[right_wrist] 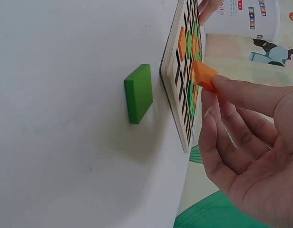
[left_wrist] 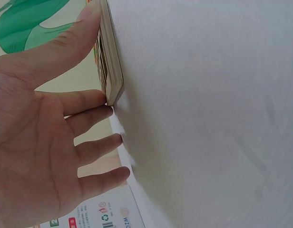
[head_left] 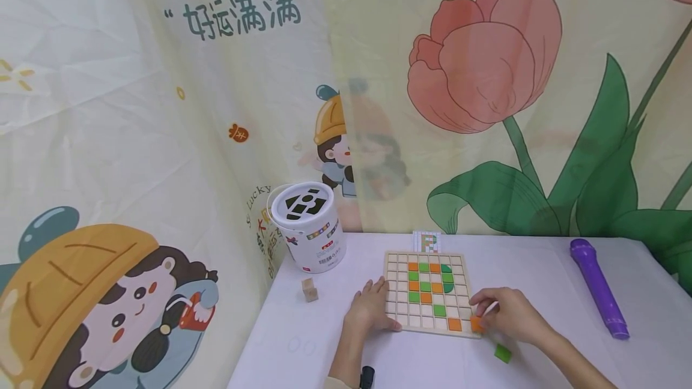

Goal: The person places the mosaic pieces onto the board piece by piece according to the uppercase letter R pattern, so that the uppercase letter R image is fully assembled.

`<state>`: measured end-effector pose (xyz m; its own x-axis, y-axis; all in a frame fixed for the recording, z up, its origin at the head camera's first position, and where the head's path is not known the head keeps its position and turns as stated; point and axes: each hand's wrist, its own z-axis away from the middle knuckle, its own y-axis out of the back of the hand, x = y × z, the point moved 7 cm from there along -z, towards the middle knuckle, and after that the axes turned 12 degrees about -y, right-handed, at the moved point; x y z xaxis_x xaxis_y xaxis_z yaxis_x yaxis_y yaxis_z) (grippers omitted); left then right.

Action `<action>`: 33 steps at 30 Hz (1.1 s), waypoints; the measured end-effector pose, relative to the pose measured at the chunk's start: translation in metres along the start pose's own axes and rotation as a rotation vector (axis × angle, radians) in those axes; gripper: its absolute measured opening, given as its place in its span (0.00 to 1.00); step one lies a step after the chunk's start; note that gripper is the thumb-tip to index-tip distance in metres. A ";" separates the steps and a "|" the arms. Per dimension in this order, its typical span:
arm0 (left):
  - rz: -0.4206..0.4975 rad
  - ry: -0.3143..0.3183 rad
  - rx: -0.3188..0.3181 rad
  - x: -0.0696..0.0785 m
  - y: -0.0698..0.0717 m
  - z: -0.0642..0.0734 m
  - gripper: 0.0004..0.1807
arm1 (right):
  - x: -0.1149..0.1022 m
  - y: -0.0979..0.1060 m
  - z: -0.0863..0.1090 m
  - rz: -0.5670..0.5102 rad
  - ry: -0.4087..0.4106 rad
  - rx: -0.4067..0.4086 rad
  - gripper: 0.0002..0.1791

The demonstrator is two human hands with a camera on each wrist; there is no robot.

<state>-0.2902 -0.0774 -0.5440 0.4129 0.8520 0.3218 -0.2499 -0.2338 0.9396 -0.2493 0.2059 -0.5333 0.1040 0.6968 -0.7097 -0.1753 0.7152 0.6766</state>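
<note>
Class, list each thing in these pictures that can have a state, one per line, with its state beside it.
wooden grid board: flat on the table, partly filled with orange and green tiles
orange tile: pinched, at the board's near right corner
green tile: loose on the table, beside the board
left hand: fingers straight, against the board's left edge
right hand: pinches the orange tile
white bucket: upright, lid on
purple torch: lying flat
wooden block: standing alone

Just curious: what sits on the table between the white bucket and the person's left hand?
In the head view, a small wooden block stands between the white bucket and the left hand; otherwise bare table.
</note>
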 end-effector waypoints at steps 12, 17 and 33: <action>-0.022 -0.001 -0.009 0.001 -0.001 0.001 0.58 | -0.010 -0.019 -0.019 -0.102 -0.027 -0.007 0.16; -0.019 0.006 -0.007 0.002 0.002 0.003 0.58 | -0.018 -0.030 -0.029 -0.137 -0.026 -0.019 0.16; -0.022 0.012 0.003 -0.001 0.000 0.001 0.58 | -0.045 -0.057 -0.051 -0.151 0.034 0.024 0.12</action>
<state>-0.2891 -0.0784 -0.5442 0.4082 0.8624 0.2995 -0.2383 -0.2161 0.9469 -0.2937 0.1311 -0.5505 0.0942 0.5792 -0.8097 -0.1367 0.8132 0.5657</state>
